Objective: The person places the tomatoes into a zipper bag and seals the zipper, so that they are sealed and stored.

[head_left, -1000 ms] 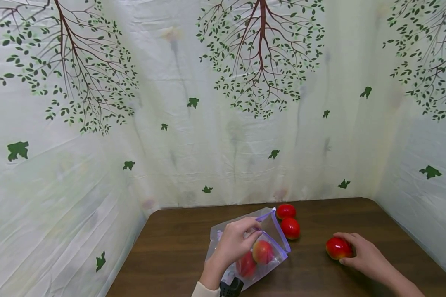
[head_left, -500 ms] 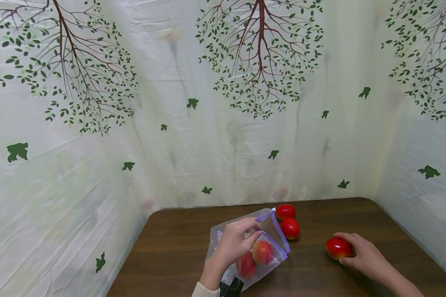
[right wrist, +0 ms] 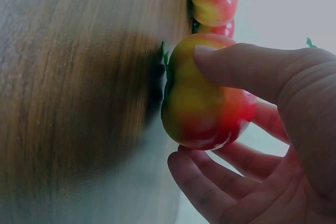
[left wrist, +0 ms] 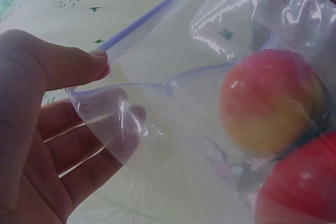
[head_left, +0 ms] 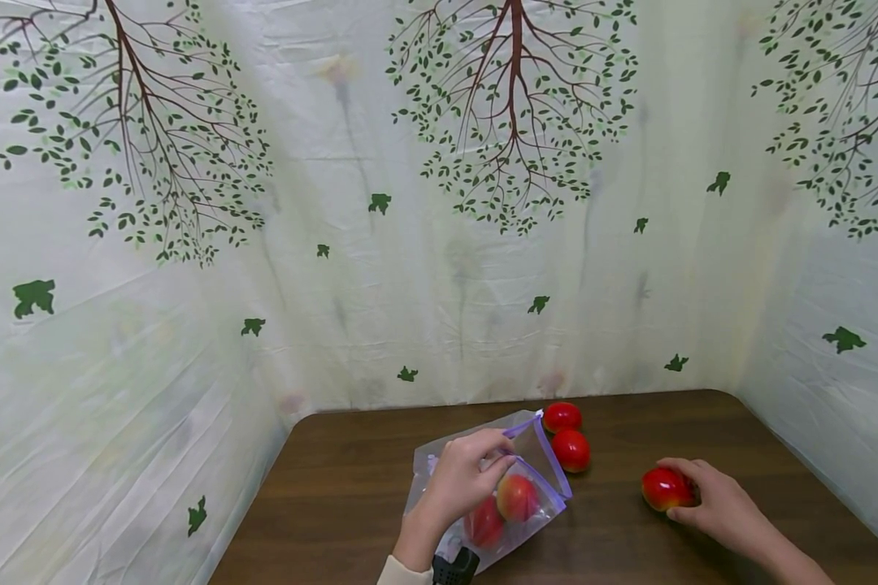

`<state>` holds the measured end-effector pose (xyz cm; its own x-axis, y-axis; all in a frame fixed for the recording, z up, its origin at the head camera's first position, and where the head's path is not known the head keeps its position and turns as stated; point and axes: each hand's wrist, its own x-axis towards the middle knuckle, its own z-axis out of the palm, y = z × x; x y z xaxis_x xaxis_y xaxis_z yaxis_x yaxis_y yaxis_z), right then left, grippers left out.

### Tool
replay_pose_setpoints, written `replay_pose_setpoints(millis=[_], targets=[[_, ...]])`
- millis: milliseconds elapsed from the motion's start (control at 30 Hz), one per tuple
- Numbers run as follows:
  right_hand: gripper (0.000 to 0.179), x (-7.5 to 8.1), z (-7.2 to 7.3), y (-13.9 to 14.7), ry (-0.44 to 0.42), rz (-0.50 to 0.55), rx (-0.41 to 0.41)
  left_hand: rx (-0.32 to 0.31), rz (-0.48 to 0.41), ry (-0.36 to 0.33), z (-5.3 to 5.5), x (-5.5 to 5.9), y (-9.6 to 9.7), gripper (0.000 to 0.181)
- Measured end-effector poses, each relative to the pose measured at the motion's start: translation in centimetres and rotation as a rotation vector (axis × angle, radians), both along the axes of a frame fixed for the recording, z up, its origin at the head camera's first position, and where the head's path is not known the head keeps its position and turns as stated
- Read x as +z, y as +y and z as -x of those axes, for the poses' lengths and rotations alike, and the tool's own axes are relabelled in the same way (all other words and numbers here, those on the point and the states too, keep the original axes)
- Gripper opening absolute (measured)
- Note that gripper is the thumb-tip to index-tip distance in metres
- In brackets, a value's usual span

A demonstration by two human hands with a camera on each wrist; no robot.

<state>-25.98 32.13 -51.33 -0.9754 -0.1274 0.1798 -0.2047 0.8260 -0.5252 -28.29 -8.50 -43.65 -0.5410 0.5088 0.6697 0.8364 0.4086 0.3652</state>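
My left hand point(head_left: 462, 475) pinches the edge of a clear zip bag point(head_left: 545, 513) with a purple seal strip, holding its mouth apart. In the left wrist view the thumb lies at the strip, and several fingers show through the plastic. Inside the bag are two peaches, one red-yellow peach point(left wrist: 273, 103) and one redder peach point(left wrist: 304, 187). Off to the right, my right hand point(head_left: 720, 500) grips a shiny red peach point(head_left: 664, 489) between thumb and fingers, low over the table. Its yellow underside and a green leaf show in the right wrist view.
Two more red peaches, a far peach point(head_left: 562, 417) and a nearer peach point(head_left: 571, 450), sit just beyond the bag's open mouth. The brown wooden table point(head_left: 336, 496) ends in front of a leaf-printed curtain point(head_left: 454, 325). A black device point(head_left: 456, 566) is on my left wrist.
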Motion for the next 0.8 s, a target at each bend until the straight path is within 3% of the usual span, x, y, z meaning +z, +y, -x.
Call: replay_pose_setpoints(millis=[167, 333, 800], targets=[[0.071, 0.1, -0.1, 0.0, 0.006, 0.001, 0.002, 0.003, 0.009, 0.022, 0.1, -0.1, -0.1, 0.005], [0.071, 0.4, -0.1, -0.1, 0.02, -0.005, 0.007, -0.003, 0.012, -0.007, 0.1, -0.1, -0.2, 0.004], [0.071, 1.4, -0.3, -0.1, 0.032, 0.032, 0.011, 0.003, 0.009, -0.007, 0.1, 0.0, -0.2, 0.002]])
